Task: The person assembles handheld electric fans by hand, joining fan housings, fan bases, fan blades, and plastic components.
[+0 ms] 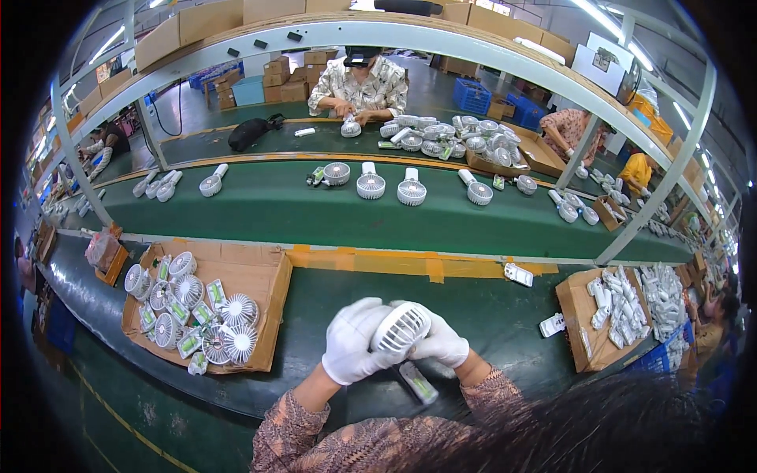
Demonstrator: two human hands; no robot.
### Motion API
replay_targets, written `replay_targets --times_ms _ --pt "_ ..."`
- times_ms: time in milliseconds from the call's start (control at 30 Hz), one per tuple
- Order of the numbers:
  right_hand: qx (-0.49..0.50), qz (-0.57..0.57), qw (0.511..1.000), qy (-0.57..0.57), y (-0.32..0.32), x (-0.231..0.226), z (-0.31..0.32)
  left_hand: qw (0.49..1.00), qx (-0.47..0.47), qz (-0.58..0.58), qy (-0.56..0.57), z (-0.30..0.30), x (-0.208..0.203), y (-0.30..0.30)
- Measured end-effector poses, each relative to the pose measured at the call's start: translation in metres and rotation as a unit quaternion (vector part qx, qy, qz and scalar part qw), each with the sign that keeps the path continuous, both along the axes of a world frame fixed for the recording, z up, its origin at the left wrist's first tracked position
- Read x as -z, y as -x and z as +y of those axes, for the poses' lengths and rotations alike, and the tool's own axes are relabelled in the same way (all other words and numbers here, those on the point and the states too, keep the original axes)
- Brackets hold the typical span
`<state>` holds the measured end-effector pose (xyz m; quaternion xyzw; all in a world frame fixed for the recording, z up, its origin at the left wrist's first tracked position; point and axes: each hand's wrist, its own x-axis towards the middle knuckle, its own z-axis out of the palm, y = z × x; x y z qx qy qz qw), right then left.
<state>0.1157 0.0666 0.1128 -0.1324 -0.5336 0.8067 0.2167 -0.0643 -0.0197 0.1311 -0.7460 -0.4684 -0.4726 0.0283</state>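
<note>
Both of my hands wear white gloves and hold one small white handheld fan [400, 328] above the dark green bench. My left hand [352, 340] wraps the fan's round grille head from the left. From the other side my right hand [443, 344] closes on its lower right part, hiding most of what lies there. Just under the hands is a light handle piece [419, 383] with a green strip showing, apart from the fan. Two white plastic casing pieces lie to the right: one casing piece [552, 325] beside the carton, another casing piece [518, 274] at the taped edge.
Left stands a cardboard tray [272, 315] of fan heads and green-marked parts. A carton [579, 347] of white casings stands right. Beyond the taped ledge, a green conveyor [268, 209] carries several fans. A co-worker [363, 87] sits opposite; a shelf post [662, 181] rises at right.
</note>
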Motion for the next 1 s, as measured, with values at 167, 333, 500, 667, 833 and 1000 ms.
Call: replay_targets --times_ms 167,333,500,667,833,1000 --pt "-0.043 0.091 0.986 0.131 0.004 -0.007 -0.006 0.832 0.122 -0.500 0.209 0.012 0.061 -0.003" --pt "0.001 0.162 0.977 0.140 0.026 -0.008 -0.007 0.647 0.243 -0.610 0.387 0.005 0.110 -0.040" --pt "0.037 0.164 0.980 0.109 0.031 -0.011 0.006 0.373 0.431 -0.699 0.432 -0.003 0.104 -0.054" --pt "0.118 0.164 0.979 0.022 0.023 0.005 0.023 0.319 0.388 -0.715 0.486 -0.007 0.106 -0.051" --pt "0.155 0.131 0.979 0.037 0.017 -0.002 0.019 0.377 0.291 -0.701 0.530 -0.008 0.098 -0.053" --pt "0.112 0.094 0.989 0.032 0.009 0.014 0.018 0.542 0.093 -0.783 0.289 0.012 0.078 -0.009"
